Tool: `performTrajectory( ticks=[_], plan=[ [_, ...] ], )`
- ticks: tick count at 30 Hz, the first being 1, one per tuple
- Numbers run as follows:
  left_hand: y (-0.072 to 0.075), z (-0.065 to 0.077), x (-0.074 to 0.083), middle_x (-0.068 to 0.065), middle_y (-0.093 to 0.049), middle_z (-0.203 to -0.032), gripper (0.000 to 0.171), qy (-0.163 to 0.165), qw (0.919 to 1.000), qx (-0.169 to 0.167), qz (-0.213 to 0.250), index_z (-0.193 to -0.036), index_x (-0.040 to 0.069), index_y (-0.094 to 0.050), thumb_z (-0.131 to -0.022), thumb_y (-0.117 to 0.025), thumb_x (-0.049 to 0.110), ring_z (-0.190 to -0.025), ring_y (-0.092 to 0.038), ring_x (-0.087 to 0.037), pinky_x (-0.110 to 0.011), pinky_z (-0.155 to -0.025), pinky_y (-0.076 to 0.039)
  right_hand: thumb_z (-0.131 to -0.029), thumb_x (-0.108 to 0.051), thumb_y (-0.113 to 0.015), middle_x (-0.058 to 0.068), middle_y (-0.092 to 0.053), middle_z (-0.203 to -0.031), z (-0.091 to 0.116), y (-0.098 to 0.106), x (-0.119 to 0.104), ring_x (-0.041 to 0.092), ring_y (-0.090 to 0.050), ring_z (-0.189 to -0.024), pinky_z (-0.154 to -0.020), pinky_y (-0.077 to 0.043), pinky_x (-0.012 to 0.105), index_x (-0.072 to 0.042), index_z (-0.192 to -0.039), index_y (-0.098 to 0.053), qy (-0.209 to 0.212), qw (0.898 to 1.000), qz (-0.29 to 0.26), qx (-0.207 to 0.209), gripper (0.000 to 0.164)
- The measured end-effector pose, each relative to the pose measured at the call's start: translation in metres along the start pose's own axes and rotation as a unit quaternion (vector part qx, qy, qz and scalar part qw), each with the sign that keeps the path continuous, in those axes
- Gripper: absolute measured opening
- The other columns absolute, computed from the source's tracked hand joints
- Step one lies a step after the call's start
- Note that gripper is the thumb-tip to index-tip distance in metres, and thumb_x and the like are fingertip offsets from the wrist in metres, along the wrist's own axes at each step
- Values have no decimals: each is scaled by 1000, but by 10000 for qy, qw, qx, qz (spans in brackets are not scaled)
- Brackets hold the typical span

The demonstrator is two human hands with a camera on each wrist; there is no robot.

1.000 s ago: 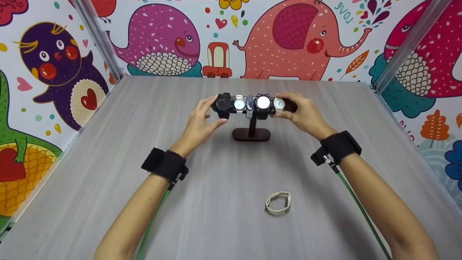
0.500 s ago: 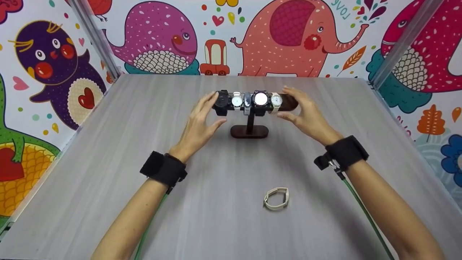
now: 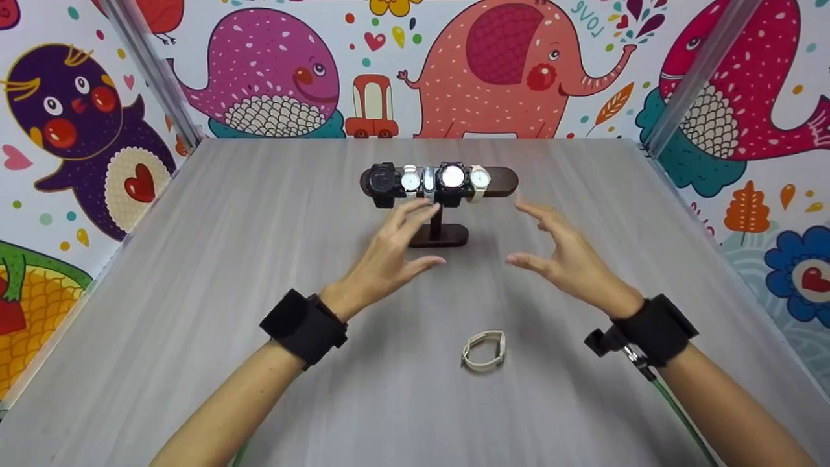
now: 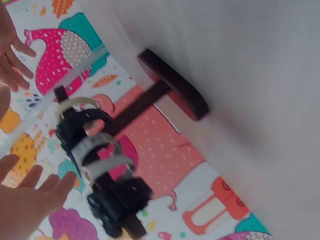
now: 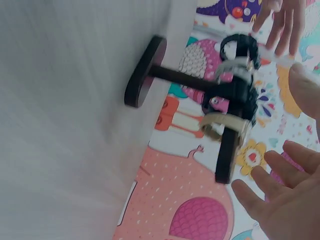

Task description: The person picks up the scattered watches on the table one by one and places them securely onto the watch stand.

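Note:
A dark brown T-shaped watch stand (image 3: 503, 182) stands upright at the back of the table, with several watches round its bar. From the left come a black watch (image 3: 381, 179), a small white-faced watch (image 3: 410, 181), a slim grey band (image 3: 428, 180), a black watch with a glaring face (image 3: 452, 176) and a cream-strapped watch (image 3: 480, 178). My left hand (image 3: 388, 254) is in front of the stand, fingers extended, overlapping its base in the head view. To the right of the stand, my right hand (image 3: 577, 263) is spread, thumb apart from the fingers. Both hands hold nothing.
A loose cream watch (image 3: 502, 348) lies on its side on the grey table (image 3: 363, 402), nearer to me than the stand. Cartoon-printed panels (image 3: 272, 71) enclose the back and sides. A green cable (image 3: 681, 412) trails from the right wrist strap (image 3: 656, 329).
Both hands have left the ends of the stand's bar and drawn back toward me. The cream-strapped watch's band now shows fully, and the bar's right end is uncovered.

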State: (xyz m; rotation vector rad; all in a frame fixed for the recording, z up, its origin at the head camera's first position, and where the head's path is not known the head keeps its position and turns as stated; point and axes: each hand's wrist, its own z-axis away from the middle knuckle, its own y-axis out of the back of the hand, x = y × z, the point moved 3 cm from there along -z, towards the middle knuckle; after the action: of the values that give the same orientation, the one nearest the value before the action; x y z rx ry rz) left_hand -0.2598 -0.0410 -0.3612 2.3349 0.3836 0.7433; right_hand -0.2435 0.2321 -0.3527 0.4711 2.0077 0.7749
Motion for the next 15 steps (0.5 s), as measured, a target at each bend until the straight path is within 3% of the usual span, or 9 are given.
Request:
performTrajectory(
  ticks=[8,15],
  plan=[
    [-19,6,35,-22,-51,-143,78,-505,9962,-661,-249,-142,0,-51,-77,-85,29,-136,-49,-36,-48,-118,-41,-78,-18,-86,18,-50,-145,37,-9,-15,33,-49,-134,-109,-44,53,-4,-149,-43,-11,9989,262,-376,85],
    [-35,20,56,-18,-51,-145,82,-606,9880,-1370,-385,-144,2,-49,-76,-85,32,-138,-47,-33,-46,-119,-40,-80,-24,-84,14,-56,-139,64,-16,-20,34,-56,-127,-106,-49,54,-5,-145,-47,-198,9959,347,-817,78]
  ],
)
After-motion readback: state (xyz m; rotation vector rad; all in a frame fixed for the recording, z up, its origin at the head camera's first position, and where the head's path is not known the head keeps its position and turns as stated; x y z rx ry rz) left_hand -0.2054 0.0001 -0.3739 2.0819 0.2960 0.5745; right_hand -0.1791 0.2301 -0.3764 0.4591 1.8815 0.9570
